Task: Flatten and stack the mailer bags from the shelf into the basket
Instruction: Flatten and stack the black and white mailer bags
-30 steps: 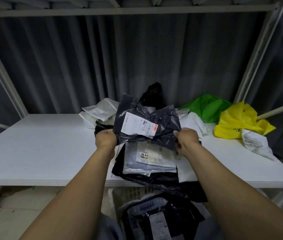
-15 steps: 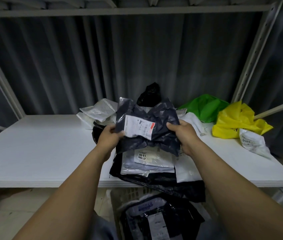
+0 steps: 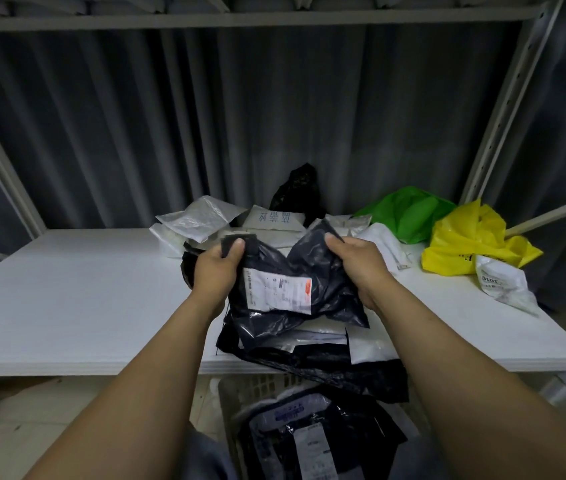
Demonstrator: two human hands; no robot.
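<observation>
A crumpled dark mailer bag [image 3: 323, 299] with a white shipping label lies over a flat pile of mailers [image 3: 323, 344] at the front edge of the white shelf [image 3: 77, 306]. My left hand [image 3: 217, 271] grips its upper left corner. My right hand [image 3: 357, 261] grips its upper right corner. Below the shelf edge stands a white plastic basket [image 3: 236, 393] with dark and clear mailers stacked in it. More white and clear mailer bags [image 3: 201, 220] lie heaped behind my hands.
A green bag [image 3: 409, 213], a yellow bag [image 3: 472, 244] and a white printed mailer [image 3: 499, 282] sit at the shelf's right. A black bag [image 3: 297, 192] stands at the back against the grey curtain. Metal shelf uprights frame both sides.
Both hands shifted from the bag's sides to its top corners and lowered it from upright in the air onto the flat pile, label now facing up.
</observation>
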